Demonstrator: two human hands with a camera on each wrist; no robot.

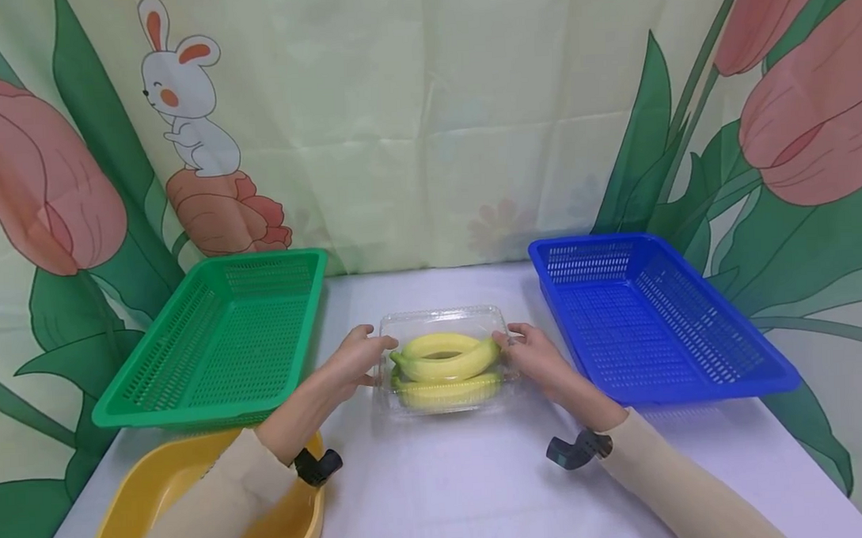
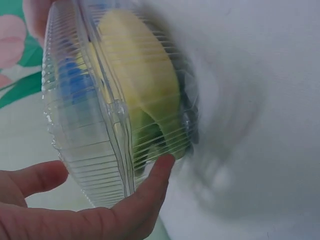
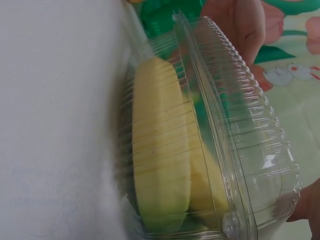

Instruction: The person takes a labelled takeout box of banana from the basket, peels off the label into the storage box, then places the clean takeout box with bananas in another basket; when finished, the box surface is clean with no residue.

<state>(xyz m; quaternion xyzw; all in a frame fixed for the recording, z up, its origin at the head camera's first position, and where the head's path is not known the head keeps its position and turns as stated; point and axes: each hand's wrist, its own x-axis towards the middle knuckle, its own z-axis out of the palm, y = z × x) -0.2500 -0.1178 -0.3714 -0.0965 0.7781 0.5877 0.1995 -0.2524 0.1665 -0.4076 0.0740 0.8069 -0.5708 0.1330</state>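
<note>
A clear plastic clamshell box [image 1: 443, 320] with a hinged lid is at the middle of the table. Yellow bananas [image 1: 449, 367] with greenish tips show through its wall. My left hand [image 1: 352, 359] holds the left end, one fingertip low on the wall and another finger by the lid in the left wrist view. At the opposite end, my right hand [image 1: 537, 360] grips the side, with a finger on the lid's edge. Only a small part of the right hand [image 3: 307, 210] shows in its own wrist view. Whether the box's base touches the table is unclear.
To the left stands a green mesh basket [image 1: 305, 337], and to the right a blue one [image 1: 688, 284]. A yellow basin [image 1: 314, 518] sits at the front left, partly under my left sleeve. Behind the white table [image 1: 438, 482] hangs a printed curtain [image 1: 398, 143].
</note>
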